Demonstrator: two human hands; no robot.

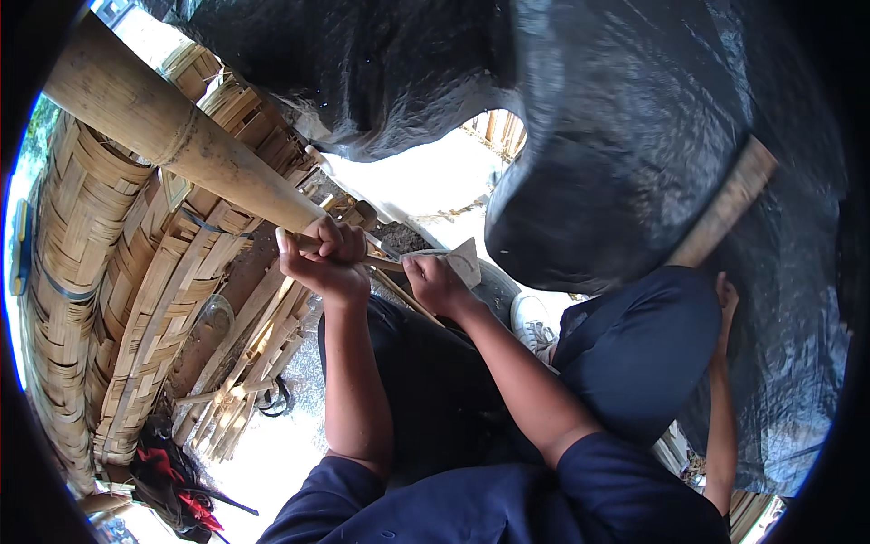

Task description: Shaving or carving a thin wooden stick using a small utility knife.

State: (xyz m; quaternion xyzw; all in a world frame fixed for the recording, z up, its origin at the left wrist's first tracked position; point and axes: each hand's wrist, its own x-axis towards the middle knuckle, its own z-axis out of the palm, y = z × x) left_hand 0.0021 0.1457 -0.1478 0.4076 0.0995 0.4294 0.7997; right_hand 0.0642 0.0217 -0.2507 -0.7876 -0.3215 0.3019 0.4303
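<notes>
In front of my body, my left hand (328,263) is closed around a thin wooden stick (385,264), thumb pointing up. Its short end shows past those fingers. A little to the right, my right hand (439,286) is closed on the same stick, lower along it. Just beyond the right knuckles is a flat, pale grey piece (465,264); whether it joins the stick I cannot tell. A thick bamboo pole (181,136) slants down from the upper left, and its lower end sits right behind my left hand.
Rolled woven bamboo mats (118,272) stand at left, with split bamboo strips (245,390) beside them. A black plastic sheet (616,181) hangs ahead and right, by a wooden slat (729,199). Another person's hand (727,297) is by my knee. A black-and-red bag (172,480) lies lower left.
</notes>
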